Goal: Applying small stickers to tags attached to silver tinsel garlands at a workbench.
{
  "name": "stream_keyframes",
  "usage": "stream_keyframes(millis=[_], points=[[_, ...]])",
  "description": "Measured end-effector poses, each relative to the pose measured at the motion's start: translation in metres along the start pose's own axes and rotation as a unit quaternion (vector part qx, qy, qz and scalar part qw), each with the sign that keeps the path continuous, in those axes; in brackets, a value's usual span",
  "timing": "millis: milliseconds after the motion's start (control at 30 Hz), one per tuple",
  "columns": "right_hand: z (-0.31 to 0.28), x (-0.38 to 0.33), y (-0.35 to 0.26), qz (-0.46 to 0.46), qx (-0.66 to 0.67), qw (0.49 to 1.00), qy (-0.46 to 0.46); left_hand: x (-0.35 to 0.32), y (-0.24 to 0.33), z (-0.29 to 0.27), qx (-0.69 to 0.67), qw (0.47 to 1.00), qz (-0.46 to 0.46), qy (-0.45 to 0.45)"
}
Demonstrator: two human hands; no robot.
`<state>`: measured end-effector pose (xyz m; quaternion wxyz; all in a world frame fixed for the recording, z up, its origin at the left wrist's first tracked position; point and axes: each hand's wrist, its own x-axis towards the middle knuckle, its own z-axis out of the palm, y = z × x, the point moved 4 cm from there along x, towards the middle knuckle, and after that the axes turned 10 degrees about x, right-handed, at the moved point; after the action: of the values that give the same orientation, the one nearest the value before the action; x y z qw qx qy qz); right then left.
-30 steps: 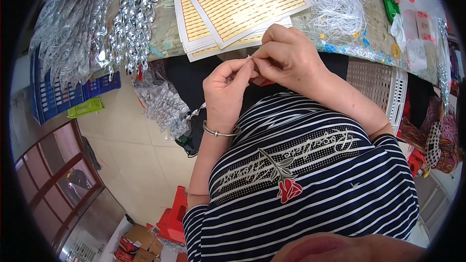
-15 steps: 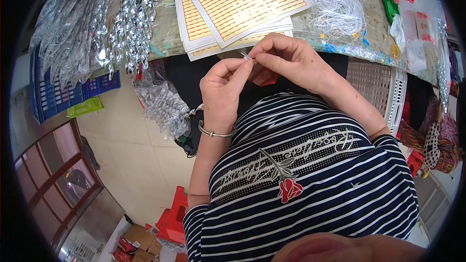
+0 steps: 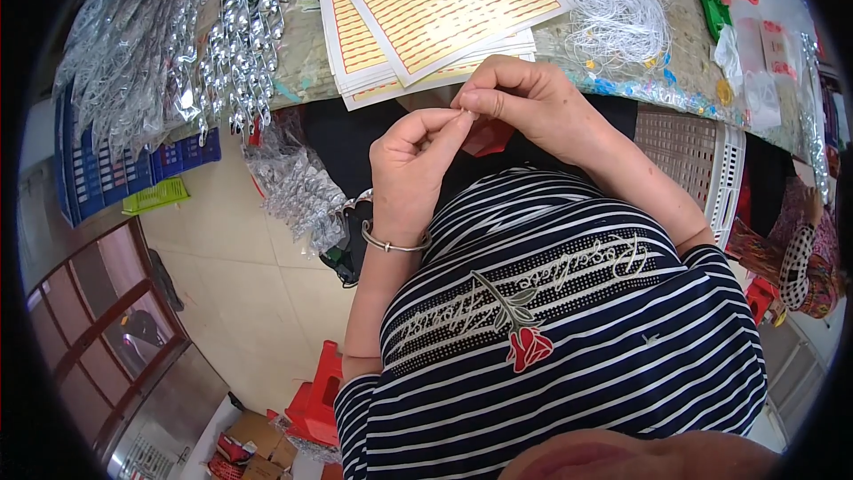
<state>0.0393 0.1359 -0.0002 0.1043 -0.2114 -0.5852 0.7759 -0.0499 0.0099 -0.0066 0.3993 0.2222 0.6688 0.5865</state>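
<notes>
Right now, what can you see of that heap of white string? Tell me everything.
The white string is a loose, tangled heap of many thin, smooth-looking strands that curve and loop over one another; no separate end can be picked out. It lies spread on the worn table, just right of the striped sheets; blue and yellow specks dot the tabletop by its lower edge. The right hand does not touch it.

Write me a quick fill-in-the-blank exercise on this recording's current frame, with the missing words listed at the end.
1. Of the left hand and right hand, only the ____ has a bracelet at its wrist.
2. The tangled thread to the right of the sheets is ____.
3. The rose on the striped shirt has ____ petals.

Missing words: left; white; red.
</notes>
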Motion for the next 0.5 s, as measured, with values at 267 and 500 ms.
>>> stream_keyframes(millis=[267,500], points=[[-0.0004,-0.0005,-0.0038,0.034,0.08,0.996,0.01,0.0003,-0.0001,-0.0017,-0.04,0.999,-0.023,-0.013],[-0.0028,-0.0011,-0.004,0.039,0.031,0.999,0.001,0.0027,0.0001,-0.0029,-0.011,1.0,0.003,-0.016]])
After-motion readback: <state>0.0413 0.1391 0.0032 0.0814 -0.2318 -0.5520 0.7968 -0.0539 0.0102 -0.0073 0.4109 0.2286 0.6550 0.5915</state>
